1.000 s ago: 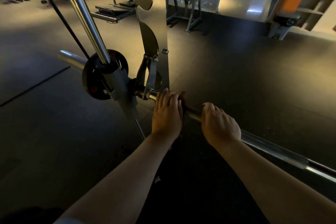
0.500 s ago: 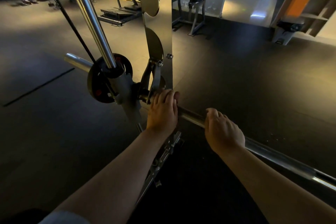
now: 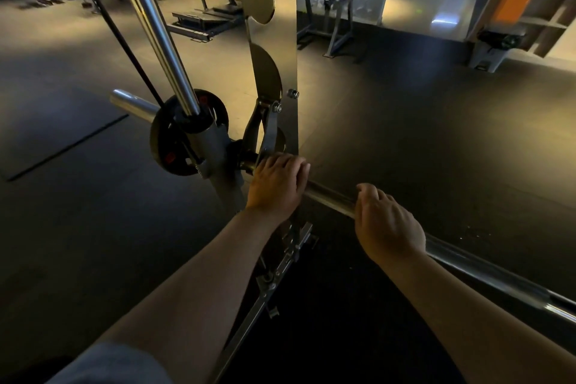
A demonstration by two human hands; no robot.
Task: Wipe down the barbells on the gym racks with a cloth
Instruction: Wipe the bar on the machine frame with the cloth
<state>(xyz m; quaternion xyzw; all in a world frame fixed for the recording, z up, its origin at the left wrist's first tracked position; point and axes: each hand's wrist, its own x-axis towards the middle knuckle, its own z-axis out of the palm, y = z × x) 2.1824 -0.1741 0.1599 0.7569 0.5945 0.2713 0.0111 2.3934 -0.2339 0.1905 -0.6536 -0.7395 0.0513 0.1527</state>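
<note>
Under the curled fingers of the left hand (image 3: 276, 185) and right hand (image 3: 389, 226), the barbell (image 3: 331, 197) is judged heavy, rigid and slick; grasp the shaft between them.

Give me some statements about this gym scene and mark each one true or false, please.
1. The left hand and the right hand are both on the barbell. True.
2. The left hand is nearer the rack upright than the right hand. True.
3. The weight plate is white. False: it is black.
4. The barbell lies on the floor. False: it is held up at the rack, above the floor.
</note>
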